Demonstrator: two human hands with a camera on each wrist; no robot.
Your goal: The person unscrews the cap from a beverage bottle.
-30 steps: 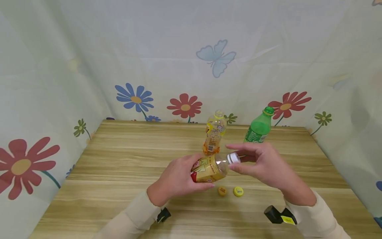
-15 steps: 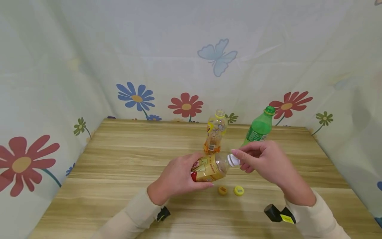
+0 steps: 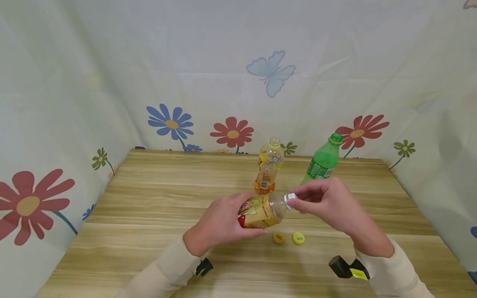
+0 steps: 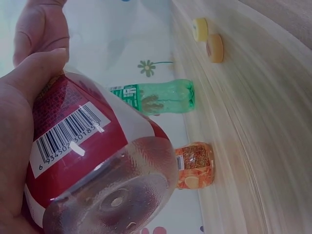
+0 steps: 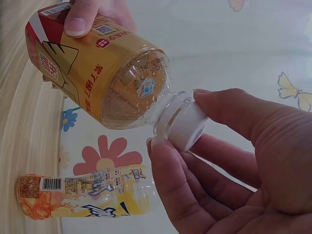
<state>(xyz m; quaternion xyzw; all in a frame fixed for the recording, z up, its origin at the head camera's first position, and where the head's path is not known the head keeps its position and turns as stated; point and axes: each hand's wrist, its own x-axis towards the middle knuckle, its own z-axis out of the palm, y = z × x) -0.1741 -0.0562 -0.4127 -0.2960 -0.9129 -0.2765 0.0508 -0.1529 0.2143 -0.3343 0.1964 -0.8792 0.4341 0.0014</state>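
Observation:
My left hand (image 3: 223, 219) grips a clear plastic bottle (image 3: 261, 211) with a yellow and red label, tilted so its neck points right. At that neck, my right hand (image 3: 331, 203) pinches the white cap (image 3: 290, 201) between thumb and fingers. In the right wrist view the cap (image 5: 186, 126) sits on the bottle's mouth, a clear ring showing below it. Below the bottle, an orange cap (image 3: 278, 238) and a yellow cap (image 3: 298, 238) lie on the table. The left wrist view shows the held bottle's base and barcode (image 4: 70, 139).
Behind the hands stands an uncapped bottle (image 3: 268, 165) with an orange-patterned base. To its right is a green bottle (image 3: 325, 161) with its green cap on, partly hidden by my right hand. A flowered curtain (image 3: 201, 82) rises behind the wooden table (image 3: 167, 178).
My right fingers have shifted around the white cap, opening and re-gripping it between the frames. The left hand and the bottle have stayed nearly in place.

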